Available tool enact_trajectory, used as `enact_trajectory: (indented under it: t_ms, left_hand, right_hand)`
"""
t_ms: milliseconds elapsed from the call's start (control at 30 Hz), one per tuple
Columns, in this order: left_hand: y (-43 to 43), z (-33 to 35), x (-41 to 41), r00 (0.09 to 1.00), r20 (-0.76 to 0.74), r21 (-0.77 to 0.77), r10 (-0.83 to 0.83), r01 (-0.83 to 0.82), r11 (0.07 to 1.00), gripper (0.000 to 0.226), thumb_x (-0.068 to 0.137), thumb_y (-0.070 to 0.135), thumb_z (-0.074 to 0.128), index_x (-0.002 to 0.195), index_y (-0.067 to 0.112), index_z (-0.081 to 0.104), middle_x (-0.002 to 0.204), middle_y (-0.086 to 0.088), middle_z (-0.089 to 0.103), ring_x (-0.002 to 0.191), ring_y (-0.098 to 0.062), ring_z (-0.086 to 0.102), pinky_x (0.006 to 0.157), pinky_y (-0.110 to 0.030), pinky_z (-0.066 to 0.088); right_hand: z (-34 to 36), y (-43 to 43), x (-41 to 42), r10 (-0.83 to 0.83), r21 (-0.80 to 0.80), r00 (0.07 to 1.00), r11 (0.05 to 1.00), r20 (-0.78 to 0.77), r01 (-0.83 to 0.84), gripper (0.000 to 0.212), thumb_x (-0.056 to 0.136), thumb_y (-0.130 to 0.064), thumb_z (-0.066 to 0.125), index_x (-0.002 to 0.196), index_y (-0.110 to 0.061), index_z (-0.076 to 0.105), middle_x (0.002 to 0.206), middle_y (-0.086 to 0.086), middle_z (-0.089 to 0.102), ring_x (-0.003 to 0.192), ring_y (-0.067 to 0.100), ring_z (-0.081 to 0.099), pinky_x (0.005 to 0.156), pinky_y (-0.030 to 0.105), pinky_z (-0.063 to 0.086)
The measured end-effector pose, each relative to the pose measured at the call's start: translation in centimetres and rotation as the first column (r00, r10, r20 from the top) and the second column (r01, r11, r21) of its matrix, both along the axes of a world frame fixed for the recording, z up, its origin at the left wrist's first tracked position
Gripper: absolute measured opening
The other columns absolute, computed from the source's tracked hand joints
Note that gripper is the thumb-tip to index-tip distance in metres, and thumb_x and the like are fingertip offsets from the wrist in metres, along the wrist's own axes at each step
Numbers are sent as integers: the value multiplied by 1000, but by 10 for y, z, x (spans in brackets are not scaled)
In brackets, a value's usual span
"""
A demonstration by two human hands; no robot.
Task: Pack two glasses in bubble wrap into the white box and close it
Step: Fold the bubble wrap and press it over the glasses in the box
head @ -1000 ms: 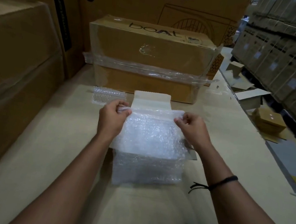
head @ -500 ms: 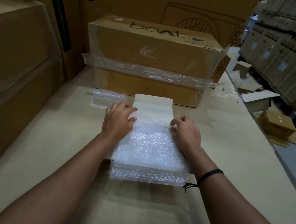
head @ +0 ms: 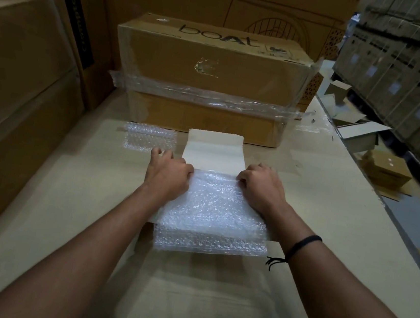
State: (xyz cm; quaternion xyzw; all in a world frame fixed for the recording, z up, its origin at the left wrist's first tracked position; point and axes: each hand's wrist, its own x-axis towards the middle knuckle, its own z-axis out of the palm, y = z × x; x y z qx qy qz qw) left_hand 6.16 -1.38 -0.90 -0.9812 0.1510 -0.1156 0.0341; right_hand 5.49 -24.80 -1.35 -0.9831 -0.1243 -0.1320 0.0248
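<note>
Left hand (head: 168, 173): pressed on clear bubble-wrap sheet (head: 213, 210), fingers relaxed.
Right hand (head: 262, 187): fingers curled at its edge; grasp unclear.
Change: sheet, lifted earlier, now flattened over white cardboard box (head: 215, 151).

Straight ahead of my left hand (head: 168, 173) and right hand (head: 261, 189), the white box's open flap (head: 214, 151) sticks out. Close behind it a big taped carton (head: 208, 78) blocks the far side of the table (head: 62, 219). Stacked cartons (head: 15, 106) wall off my left. A loose piece of bubble wrap (head: 149, 137) lies just beyond my left fingers. There is room to pass on my right up to the table edge, and near me beside both forearms.
</note>
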Motion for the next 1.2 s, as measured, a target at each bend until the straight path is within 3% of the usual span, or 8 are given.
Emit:
enact_trajectory:
  t_ms: [233,400,500,633,800,900,1000,1200]
  left_hand:
    - [3,-8,-4,996,-61,109,-70,76,991,40,98,49,32,114,34,66,122,-2,50,120,-26,36,103,-50,17]
    - [-1,-6,-2,995,-69,120,-69,77,990,39,98,47,34,112,32,67,124,-3,49,121,-27,37,105,-52,17]
    - [-1,-4,-1,995,-89,106,-54,64,992,37,97,47,37,113,33,67,124,-3,51,123,-27,37,106,-53,18]
    - [-2,1,-6,996,15,34,-89,89,995,29,92,45,51,111,32,67,119,2,56,114,-23,43,98,-47,23]
    - [-2,-3,-12,940,171,-44,-295,306,951,31,72,26,79,102,26,72,100,4,70,89,-23,61,81,-40,34]
    - [0,-6,-12,959,97,-15,-267,269,963,28,89,39,55,113,33,68,112,10,69,100,-20,56,86,-40,27]
    - [-2,-7,-11,994,-19,1,-111,112,994,45,97,50,26,121,36,62,121,13,63,113,-19,45,91,-43,22]
    - [-12,-11,-12,991,-133,67,4,5,998,59,95,61,15,125,34,59,130,-3,50,128,-28,31,107,-54,13]
  right_hand:
    - [10,7,-4,7,-230,982,972,-188,-51,34,99,-38,40,118,-26,65,120,4,58,110,25,46,91,39,33]
    - [32,16,-7,7,-82,997,997,-75,-14,32,94,-24,57,125,-26,61,126,1,61,115,21,53,94,37,35]
    - [29,34,-10,117,-124,990,984,-79,-126,30,94,-21,55,123,-26,62,126,-1,62,110,19,57,97,41,39]
    - [22,42,-8,59,-209,958,970,-282,-121,36,93,-18,42,127,-20,54,123,4,62,111,24,59,93,40,39]
    - [17,44,-7,41,-215,917,967,-396,-136,43,91,-11,38,131,-22,49,130,5,61,118,23,57,100,41,33]
    - [19,44,-2,29,-217,899,967,-436,-136,49,92,-12,37,139,-24,44,132,6,60,121,23,55,102,40,31]
    - [19,41,1,39,-169,894,977,-446,-127,49,93,-13,36,140,-27,45,130,7,62,118,24,56,100,38,32]
    - [12,18,1,117,144,946,987,-302,-76,30,89,-14,57,117,-19,66,116,2,69,103,23,61,83,28,42]
